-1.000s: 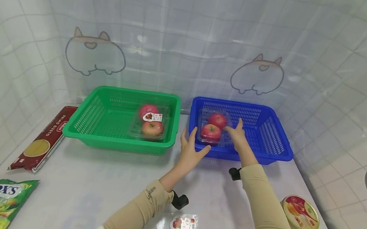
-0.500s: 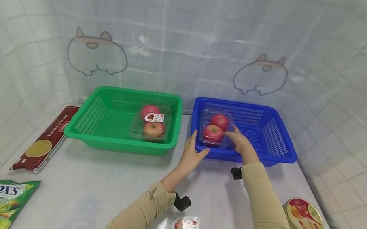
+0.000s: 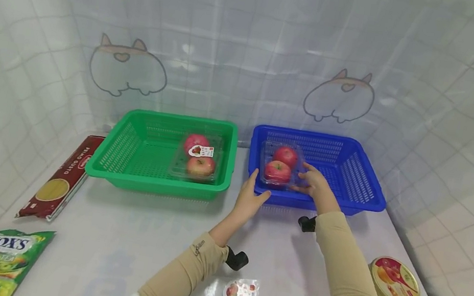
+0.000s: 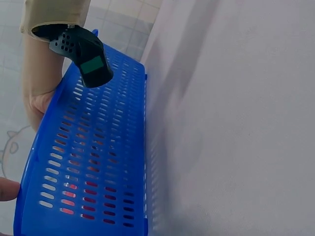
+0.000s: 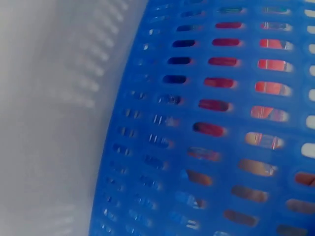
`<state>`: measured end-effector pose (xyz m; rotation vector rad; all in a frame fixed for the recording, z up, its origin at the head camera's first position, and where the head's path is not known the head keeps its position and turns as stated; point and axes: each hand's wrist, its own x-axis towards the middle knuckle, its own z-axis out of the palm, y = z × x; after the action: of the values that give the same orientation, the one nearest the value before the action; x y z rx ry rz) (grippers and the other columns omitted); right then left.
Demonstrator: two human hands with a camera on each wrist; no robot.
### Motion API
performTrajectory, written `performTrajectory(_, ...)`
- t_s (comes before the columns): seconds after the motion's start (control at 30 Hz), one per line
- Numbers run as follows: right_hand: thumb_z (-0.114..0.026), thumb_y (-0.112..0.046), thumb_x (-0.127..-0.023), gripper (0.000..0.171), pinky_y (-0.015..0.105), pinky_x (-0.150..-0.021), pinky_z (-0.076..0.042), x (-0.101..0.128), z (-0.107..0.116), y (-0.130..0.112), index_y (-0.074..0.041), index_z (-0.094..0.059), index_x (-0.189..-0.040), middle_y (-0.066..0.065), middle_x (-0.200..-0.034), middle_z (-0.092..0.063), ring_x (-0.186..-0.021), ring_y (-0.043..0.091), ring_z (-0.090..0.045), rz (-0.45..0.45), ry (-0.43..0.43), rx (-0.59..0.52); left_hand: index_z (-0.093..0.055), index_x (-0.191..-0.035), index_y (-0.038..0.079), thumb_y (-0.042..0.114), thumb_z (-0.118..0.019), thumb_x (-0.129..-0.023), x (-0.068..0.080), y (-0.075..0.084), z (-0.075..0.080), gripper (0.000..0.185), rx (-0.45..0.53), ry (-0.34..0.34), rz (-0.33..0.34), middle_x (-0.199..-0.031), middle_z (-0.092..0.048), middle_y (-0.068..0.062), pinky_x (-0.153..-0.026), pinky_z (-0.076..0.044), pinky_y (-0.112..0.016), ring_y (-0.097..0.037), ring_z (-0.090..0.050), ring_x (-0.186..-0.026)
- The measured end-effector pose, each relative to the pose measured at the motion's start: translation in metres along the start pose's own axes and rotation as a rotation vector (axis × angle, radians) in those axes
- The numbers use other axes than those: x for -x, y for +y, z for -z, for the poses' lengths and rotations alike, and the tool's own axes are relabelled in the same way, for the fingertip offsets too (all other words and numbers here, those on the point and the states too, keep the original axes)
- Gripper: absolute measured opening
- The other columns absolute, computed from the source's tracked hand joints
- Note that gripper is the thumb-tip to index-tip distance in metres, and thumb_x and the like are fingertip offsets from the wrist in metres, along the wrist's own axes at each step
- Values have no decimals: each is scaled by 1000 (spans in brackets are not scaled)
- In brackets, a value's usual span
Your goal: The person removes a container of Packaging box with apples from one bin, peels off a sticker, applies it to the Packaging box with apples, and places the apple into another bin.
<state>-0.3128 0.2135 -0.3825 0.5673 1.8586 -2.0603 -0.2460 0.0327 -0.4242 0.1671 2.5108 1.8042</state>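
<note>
Hands at a clear apple pack (image 3: 280,165) lying in the left part of the blue basket (image 3: 358,159), centre right of the frame.
Right hand (image 3: 316,185) reaches over the basket's near rim, its spread fingers touching the pack's right side. Left hand (image 3: 249,197) rests at the basket's near left corner, fingers straight, thumb out. Further left, a green basket (image 3: 125,148) holds another apple pack (image 3: 199,157). A loose label (image 3: 239,292) lies on the surface (image 3: 121,233) at bottom centre.
</note>
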Motion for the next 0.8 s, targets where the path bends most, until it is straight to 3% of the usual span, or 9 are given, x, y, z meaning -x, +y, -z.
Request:
performTrajectory(0.13,-31,5,-96,62,42,-100,-38,11,-1,-4,-18,-11,-150,12,-154,-4,-137,37,-17,-5,13,-26,-16,-148,10,19,-56,-90,0,-1,-1,72,-3,-6,-9,-149,-24,-18,-105,-27,-51,-35,-26,-135)
performTrajectory(0.33,-29,8,-94,65,41,-98,-40,8,6,-5,-17,-8,-150,13,-154,0,-139,33,-8,8,-1,-74,-14,-149,10,19,-57,-89,-1,-3,0,73,3,-8,-9,-149,-23,-19,-104,-27,-53,-36,-26,-134)
performTrajectory(0.53,-31,7,-94,65,40,-94,-41,7,12,-5,-20,-10,-150,11,-153,-5,-139,29,-10,42,11,-100,-12,-149,11,19,-57,-90,-1,-4,-1,74,6,-3,-7,-149,-18,-22,-103,-30,-53,-39,-29,-132)
performTrajectory(0.67,-32,6,-95,65,40,-92,-42,15,14,-8,-22,-12,-150,9,-153,-5,-139,26,-11,47,3,-136,-13,-149,14,23,-58,-89,1,-1,1,76,-50,39,-2,-149,-10,-25,-97,-35,-56,-45,-35,-126)
performTrajectory(0.8,-32,5,-96,64,41,-94,-40,30,13,-14,-22,-12,-150,6,-154,0,-140,26,-9,66,-19,-173,-17,-149,15,26,-60,-88,4,4,3,75,-136,125,-66,-150,-7,-23,-98,-31,-60,-45,-24,-132)
